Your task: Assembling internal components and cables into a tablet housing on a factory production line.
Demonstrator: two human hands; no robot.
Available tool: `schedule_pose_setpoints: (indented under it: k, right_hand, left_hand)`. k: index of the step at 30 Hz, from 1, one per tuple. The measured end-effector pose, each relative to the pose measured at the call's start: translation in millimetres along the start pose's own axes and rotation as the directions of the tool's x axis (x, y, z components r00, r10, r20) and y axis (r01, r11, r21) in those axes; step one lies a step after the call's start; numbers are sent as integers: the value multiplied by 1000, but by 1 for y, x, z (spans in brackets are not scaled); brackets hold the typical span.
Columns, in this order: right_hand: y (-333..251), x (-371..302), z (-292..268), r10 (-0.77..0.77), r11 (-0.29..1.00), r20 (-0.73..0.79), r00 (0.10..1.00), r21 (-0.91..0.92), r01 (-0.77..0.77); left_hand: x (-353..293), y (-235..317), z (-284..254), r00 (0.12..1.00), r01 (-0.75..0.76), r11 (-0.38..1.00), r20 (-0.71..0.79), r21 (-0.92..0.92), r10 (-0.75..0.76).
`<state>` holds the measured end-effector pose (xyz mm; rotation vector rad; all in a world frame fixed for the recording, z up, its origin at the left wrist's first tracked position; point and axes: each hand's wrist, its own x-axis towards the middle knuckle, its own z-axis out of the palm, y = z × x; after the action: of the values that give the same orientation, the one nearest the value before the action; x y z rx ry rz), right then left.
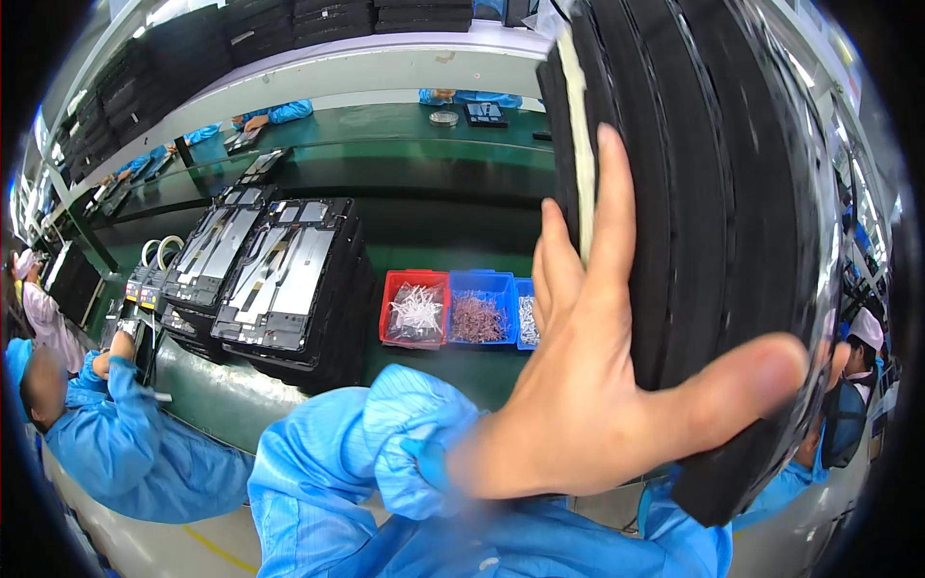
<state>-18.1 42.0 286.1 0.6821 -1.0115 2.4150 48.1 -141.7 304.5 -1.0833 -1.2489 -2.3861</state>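
A tall stack of black trays point(694, 193), with a pale yellow strip near its left side, tilts across the right of the view, close to me. My left hand point(578, 385) is pressed against this stack, fingers stretched along its left side and thumb across its near side. Of my right hand point(834, 364) only a bit of skin shows at the right edge of the stack; the trays hide the rest. To the left, tablet-like device housings point(279, 279) with silver plates and dark boards lie in black trays piled on the green bench.
A red bin point(414, 276) of white pieces and blue bins point(482, 279) of small parts stand mid-bench. A shelf point(385, 72) with more black trays crosses above. A co-worker in blue point(135, 453) sits at the left. Rolls of tape point(159, 252) stand beside the piled housings.
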Motion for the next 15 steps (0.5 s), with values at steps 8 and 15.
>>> schedule_pose_setpoints:
  k: [8, 15]
  right_hand:
    - [13, 13, 91, 26, 1000, 87, 996, -12, -25]
    - [33, 44, 148, 86, 979, 379, 921, 141, -149]
  left_hand:
    - [-10, 68, -79, 998, -55, 983, -30, -175, 51]
    - [51, 118, -111, 958, -148, 966, -275, -213, 86]
